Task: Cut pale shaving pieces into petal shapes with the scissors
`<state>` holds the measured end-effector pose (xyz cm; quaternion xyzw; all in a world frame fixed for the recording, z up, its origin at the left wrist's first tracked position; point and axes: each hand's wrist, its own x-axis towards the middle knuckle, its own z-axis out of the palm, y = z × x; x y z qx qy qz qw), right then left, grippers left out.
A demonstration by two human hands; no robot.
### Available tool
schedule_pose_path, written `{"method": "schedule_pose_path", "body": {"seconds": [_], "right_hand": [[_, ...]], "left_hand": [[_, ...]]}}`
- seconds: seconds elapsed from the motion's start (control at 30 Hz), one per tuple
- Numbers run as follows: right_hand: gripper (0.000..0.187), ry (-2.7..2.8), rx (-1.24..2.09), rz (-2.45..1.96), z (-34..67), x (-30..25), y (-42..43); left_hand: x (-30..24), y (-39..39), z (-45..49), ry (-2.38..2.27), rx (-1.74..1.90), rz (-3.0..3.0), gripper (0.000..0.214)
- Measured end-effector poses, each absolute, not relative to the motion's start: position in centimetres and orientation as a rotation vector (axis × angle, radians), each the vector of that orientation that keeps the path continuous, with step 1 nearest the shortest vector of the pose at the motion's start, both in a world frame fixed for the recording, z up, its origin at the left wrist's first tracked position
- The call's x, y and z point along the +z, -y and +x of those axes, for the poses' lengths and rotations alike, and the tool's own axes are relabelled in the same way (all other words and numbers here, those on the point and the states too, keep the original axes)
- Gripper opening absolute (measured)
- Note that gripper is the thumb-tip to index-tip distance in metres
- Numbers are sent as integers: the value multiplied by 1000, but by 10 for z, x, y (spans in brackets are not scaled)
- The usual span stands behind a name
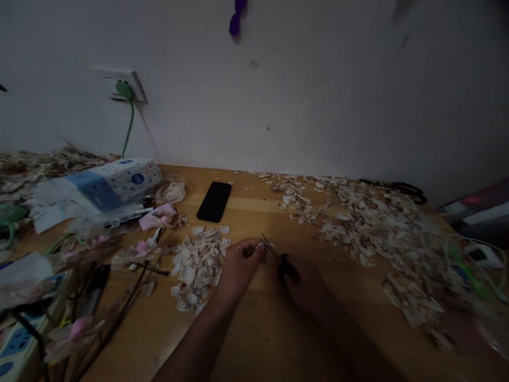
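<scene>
My left hand [243, 261] is closed in a pinch over the middle of the wooden table [254, 345], with a small pale petal-like piece [260, 246] at its fingertips. My right hand [306, 281] grips a pair of black-handled scissors [271, 251] whose blades point up and left, close to that piece. Whether the blades touch it cannot be made out. Just left of my left hand lies a pile of pale, petal-like flakes [199, 265]. Dim light hides detail of my right fingers.
A black phone [214, 201] lies behind my hands. Scraps [382, 228] spread across the right side. At left are a tissue pack [115, 183], pink-centred flowers [77, 334] on dark twigs and a power strip [24, 339]. A green plug [124, 89] sits in the wall socket.
</scene>
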<state>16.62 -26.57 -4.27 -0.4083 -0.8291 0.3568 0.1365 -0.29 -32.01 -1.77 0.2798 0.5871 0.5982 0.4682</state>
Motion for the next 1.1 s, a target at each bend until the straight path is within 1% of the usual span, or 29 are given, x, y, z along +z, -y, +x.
{"method": "schedule_pose_path", "body": {"seconds": [0.23, 0.43, 0.53, 0.83, 1.1], "right_hand": [[16, 2426, 1050, -1175, 166, -39, 265], [18, 2361, 1085, -1167, 165, -38, 265], [19, 2345, 1110, -1158, 164, -37, 266], [12, 2403, 1082, -1158, 164, -31, 265], [15, 2437, 1047, -1155, 167, -37, 265]], "left_hand": [[-6, 323, -10, -1501, 1373, 832, 24], [-16, 320, -5, -1264, 1444, 584, 28], [-21, 318, -2, -1173, 1490, 462, 26], [-16, 320, -9, -1376, 1426, 737, 26], [-13, 323, -17, -1539, 1260, 970, 25]]}}
